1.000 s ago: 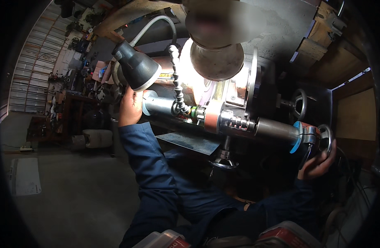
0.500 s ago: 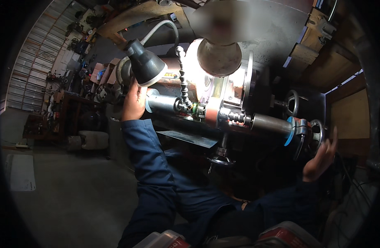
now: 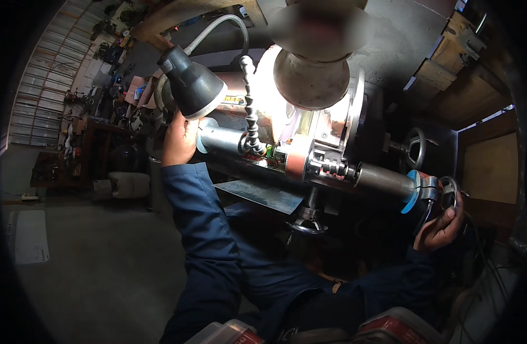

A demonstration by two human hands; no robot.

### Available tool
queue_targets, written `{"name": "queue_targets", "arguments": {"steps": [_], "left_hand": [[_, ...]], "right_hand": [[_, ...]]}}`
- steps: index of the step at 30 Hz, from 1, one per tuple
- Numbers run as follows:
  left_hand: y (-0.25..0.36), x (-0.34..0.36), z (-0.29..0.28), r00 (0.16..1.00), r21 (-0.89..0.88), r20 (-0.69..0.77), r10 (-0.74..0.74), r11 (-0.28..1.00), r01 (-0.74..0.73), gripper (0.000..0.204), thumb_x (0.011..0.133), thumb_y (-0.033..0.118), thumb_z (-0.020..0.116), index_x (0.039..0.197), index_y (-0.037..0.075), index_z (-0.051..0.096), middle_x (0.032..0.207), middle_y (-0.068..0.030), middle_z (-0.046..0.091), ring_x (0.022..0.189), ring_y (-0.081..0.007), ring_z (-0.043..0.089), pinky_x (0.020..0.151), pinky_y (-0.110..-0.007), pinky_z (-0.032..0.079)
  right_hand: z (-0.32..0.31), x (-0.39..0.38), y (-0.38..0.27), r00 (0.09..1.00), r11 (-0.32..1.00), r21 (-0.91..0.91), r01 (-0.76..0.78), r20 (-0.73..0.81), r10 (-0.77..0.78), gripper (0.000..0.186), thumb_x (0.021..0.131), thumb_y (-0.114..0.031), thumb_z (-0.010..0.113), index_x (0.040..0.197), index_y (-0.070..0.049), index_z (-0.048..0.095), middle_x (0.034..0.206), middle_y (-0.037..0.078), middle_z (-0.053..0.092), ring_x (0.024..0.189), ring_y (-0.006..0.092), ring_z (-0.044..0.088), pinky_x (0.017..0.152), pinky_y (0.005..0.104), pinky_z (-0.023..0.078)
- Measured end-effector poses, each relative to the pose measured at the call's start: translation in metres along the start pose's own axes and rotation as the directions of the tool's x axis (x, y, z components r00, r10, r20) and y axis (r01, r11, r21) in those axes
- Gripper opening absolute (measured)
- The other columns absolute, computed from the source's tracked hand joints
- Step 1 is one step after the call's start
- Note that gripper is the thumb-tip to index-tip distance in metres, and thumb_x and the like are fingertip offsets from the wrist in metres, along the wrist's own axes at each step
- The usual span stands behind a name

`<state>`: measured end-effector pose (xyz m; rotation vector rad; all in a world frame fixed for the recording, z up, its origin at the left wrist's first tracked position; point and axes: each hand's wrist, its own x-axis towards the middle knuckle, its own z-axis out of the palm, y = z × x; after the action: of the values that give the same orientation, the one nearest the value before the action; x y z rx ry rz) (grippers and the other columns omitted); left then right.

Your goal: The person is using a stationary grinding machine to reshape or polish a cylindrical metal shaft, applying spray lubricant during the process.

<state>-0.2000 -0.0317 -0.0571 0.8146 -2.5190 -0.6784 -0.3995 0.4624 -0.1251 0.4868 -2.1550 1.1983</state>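
At the right end of the grinding machine, my right hand is closed around the lower rim of a small metal handwheel. A grey cylinder with a blue collar lies just left of that wheel. My left hand reaches to the machine's left end, beside another grey cylinder. Its fingers are hidden behind the black lamp shade, so their grip does not show. Between the two cylinders a dark lobed shaft runs through a reddish steady block, brightly lit from above.
A segmented coolant hose hangs down over the shaft. Below the machine's middle sits another handwheel, with a sheet-metal plate to its left. One more handwheel stands at the back right. A plastic jug rests at the far left.
My right hand has gone from open fingers beside the right-end handwheel to a grip on its rim. The view has shifted slightly; my left hand stays at the left end.
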Motion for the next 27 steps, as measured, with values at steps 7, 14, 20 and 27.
{"name": "queue_targets", "arguments": {"steps": [7, 14, 20, 27], "left_hand": [[-0.004, 0.002, 0.001, 0.998, -0.1, -0.005, 0.058, 0.993, -0.058, 0.03, 0.099, 0.017, 0.053, 0.126, 0.006, 0.055, 0.11, -0.0172, 0.066, 0.098, -0.0247, 0.066, 0.084, -0.036, 0.049], [-0.01, 0.003, 0.003, 0.997, -0.083, -0.056, 0.049, 0.995, -0.053, 0.024, 0.099, 0.015, 0.054, 0.115, -0.001, 0.062, 0.097, -0.0127, 0.07, 0.087, -0.0176, 0.065, 0.078, -0.032, 0.049], [-0.004, 0.0, 0.002, 0.999, -0.072, -0.031, 0.009, 0.997, -0.012, 0.026, 0.099, 0.017, 0.054, 0.121, 0.003, 0.058, 0.103, -0.0148, 0.069, 0.092, -0.0216, 0.066, 0.08, -0.034, 0.049], [-0.003, -0.001, -0.001, 1.0, -0.105, 0.022, 0.011, 0.994, -0.009, 0.041, 0.101, 0.018, 0.048, 0.14, 0.01, 0.045, 0.128, -0.0191, 0.058, 0.106, -0.0264, 0.065, 0.091, -0.037, 0.048]], "right_hand": [[0.009, -0.019, 0.03, 0.973, 0.95, -0.28, 0.142, -0.138, -0.186, 0.035, 0.104, -0.009, 0.031, 0.128, 0.01, 0.049, 0.116, 0.021, 0.06, 0.102, 0.028, 0.063, 0.089, 0.0356, 0.051], [-0.003, -0.01, 0.016, 0.993, 0.99, -0.084, 0.114, -0.013, -0.116, 0.035, 0.105, -0.015, 0.033, 0.126, 0.005, 0.052, 0.118, 0.021, 0.059, 0.103, 0.0262, 0.062, 0.093, 0.036, 0.047], [-0.009, 0.015, -0.01, 0.988, 0.999, 0.016, -0.037, 0.151, 0.034, 0.033, 0.104, -0.015, 0.037, 0.122, 0.005, 0.056, 0.116, 0.019, 0.063, 0.109, 0.0276, 0.062, 0.095, 0.0363, 0.047], [-0.013, 0.068, -0.042, 0.888, 0.964, -0.155, -0.215, 0.381, 0.259, 0.029, 0.102, -0.013, 0.043, 0.117, 0.005, 0.06, 0.11, 0.019, 0.066, 0.105, 0.0266, 0.064, 0.092, 0.0342, 0.047]]}}
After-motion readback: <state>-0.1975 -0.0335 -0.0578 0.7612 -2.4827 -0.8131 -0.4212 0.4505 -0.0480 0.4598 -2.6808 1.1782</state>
